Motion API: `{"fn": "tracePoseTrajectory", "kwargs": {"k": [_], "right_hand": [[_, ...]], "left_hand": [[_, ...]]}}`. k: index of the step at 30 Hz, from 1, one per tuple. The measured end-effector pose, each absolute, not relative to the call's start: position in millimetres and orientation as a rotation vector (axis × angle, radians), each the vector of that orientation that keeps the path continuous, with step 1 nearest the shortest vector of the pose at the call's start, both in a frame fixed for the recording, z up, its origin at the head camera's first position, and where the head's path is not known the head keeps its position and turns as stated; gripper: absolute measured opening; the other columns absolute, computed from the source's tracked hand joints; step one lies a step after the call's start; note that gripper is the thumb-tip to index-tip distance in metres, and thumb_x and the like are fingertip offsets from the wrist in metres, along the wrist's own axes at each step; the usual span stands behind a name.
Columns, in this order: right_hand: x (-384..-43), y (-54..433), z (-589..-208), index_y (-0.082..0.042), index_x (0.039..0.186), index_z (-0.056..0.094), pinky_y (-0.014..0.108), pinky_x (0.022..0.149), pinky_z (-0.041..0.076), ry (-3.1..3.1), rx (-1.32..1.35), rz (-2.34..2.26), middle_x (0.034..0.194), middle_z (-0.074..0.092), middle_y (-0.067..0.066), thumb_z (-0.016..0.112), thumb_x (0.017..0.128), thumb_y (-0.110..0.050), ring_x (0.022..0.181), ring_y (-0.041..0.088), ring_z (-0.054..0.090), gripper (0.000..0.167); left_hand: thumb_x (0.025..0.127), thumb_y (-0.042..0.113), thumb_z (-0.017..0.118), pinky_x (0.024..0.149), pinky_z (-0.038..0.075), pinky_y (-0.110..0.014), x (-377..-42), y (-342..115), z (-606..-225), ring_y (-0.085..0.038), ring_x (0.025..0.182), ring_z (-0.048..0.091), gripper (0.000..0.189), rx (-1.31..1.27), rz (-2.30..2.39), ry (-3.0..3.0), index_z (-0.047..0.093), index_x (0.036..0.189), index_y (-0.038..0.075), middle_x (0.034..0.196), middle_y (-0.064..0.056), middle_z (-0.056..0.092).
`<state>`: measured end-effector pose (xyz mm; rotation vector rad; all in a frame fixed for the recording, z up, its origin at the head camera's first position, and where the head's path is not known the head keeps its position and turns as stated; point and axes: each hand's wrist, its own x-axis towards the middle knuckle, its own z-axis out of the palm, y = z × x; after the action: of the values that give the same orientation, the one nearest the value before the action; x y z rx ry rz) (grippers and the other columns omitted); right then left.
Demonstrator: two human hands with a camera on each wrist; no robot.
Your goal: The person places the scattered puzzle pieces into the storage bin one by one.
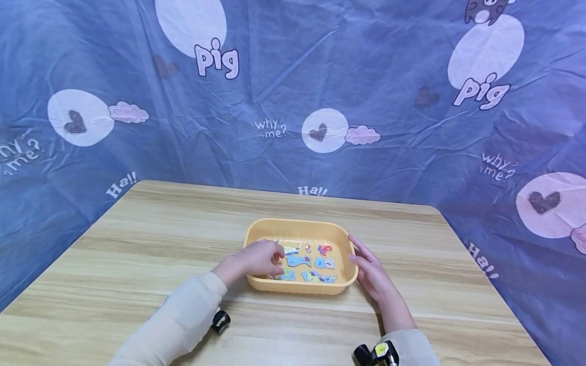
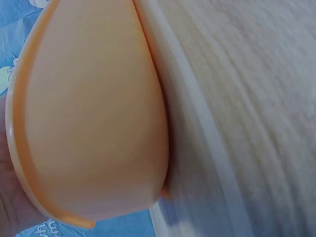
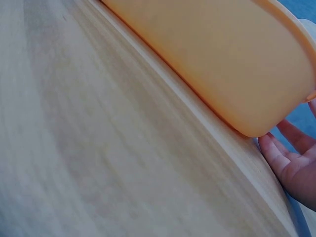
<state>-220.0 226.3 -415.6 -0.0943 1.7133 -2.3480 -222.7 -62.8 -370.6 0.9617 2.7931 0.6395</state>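
A yellow-orange plastic basin (image 1: 297,288) stands on the wooden table, with several small flat printed pieces on its floor. My left hand (image 1: 258,258) reaches over the basin's left rim. Its fingers bend loosely above the pieces, and a gap shows between thumb and fingers. Below the thumb lies a blue-green piece (image 1: 287,275). At the basin's right end is my right hand (image 1: 373,274), its fingers extended against the rim and outer wall. In the right wrist view the fingers (image 3: 276,155) touch the basin's lower corner. The left wrist view shows mostly the outer wall (image 2: 94,113).
Other pieces in the basin include a red one (image 1: 325,249), a blue strip (image 1: 298,261) and a blue-and-yellow one (image 1: 319,277). The wooden table (image 1: 160,244) extends around the basin. Behind it hangs a blue printed cloth (image 1: 274,76).
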Motion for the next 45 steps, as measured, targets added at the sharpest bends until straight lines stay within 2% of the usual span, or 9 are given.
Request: {"fn": "tracePoseTrajectory", "kwargs": {"k": [9,18,25,30,37,42,45], "right_hand": [[-219.5,225.0,-414.4,-0.008,0.136,0.021,0.033,0.090,0.034,1.715,-0.096,-2.337,0.138,0.014,0.017,0.045,0.084,-0.001,0.122,0.032,0.023,0.058],[-219.9,224.4,-414.2,-0.009,0.136,0.022,0.032,0.090,0.035,1.716,-0.091,-2.335,0.138,0.015,0.018,0.046,0.084,-0.001,0.122,0.032,0.024,0.058],[-220.4,224.6,-416.9,-0.009,0.136,0.024,0.032,0.088,0.037,1.757,-0.133,-2.321,0.136,0.017,0.020,0.049,0.083,-0.004,0.116,0.027,0.035,0.058],[-220.5,224.6,-417.6,-0.009,0.136,0.023,0.032,0.088,0.037,1.753,-0.132,-2.321,0.137,0.016,0.019,0.049,0.083,-0.005,0.118,0.028,0.032,0.059],[-218.4,227.7,-415.4,-0.008,0.136,0.021,0.034,0.088,0.037,1.780,-0.109,-2.312,0.137,0.016,0.021,0.048,0.084,-0.003,0.120,0.034,0.025,0.059],[-218.5,232.4,-410.9,-0.005,0.135,0.023,0.032,0.083,0.041,1.901,-0.117,-2.252,0.135,0.019,0.023,0.050,0.083,-0.004,0.113,0.031,0.038,0.058],[-219.9,235.4,-404.3,-0.002,0.135,0.023,0.033,0.087,0.038,1.994,-0.180,-2.212,0.135,0.022,0.023,0.050,0.085,-0.006,0.113,0.030,0.038,0.056]], "left_hand": [[0.073,0.024,0.067,0.071,0.044,-0.029,-226.9,-73.9,-365.0,-0.016,0.079,0.054,0.033,0.892,0.859,2.812,0.061,0.097,0.000,0.085,-0.004,0.060],[0.075,0.020,0.066,0.075,0.045,-0.034,-229.1,-87.7,-359.4,-0.017,0.080,0.055,0.028,0.869,1.133,2.928,0.062,0.093,-0.001,0.085,-0.005,0.061],[0.077,0.022,0.064,0.077,0.043,-0.037,-228.1,-95.3,-354.3,-0.021,0.086,0.054,0.029,0.705,1.235,3.032,0.062,0.097,0.001,0.094,-0.008,0.060],[0.079,0.024,0.061,0.078,0.043,-0.037,-227.8,-102.4,-347.8,-0.024,0.090,0.053,0.033,0.611,1.250,3.136,0.060,0.102,0.000,0.098,-0.011,0.059],[0.082,0.031,0.057,0.090,0.032,-0.045,-228.0,-111.2,-338.9,-0.031,0.106,0.045,0.045,0.490,1.170,3.259,0.052,0.115,0.001,0.115,-0.017,0.051],[0.082,0.036,0.055,0.094,0.024,-0.051,-228.1,-116.5,-337.6,-0.032,0.114,0.037,0.053,0.466,1.059,3.310,0.045,0.122,0.002,0.125,-0.017,0.042],[0.082,0.036,0.055,0.094,0.020,-0.053,-227.3,-118.6,-335.7,-0.032,0.117,0.033,0.056,0.466,1.021,3.319,0.042,0.125,0.002,0.128,-0.017,0.038]]}}
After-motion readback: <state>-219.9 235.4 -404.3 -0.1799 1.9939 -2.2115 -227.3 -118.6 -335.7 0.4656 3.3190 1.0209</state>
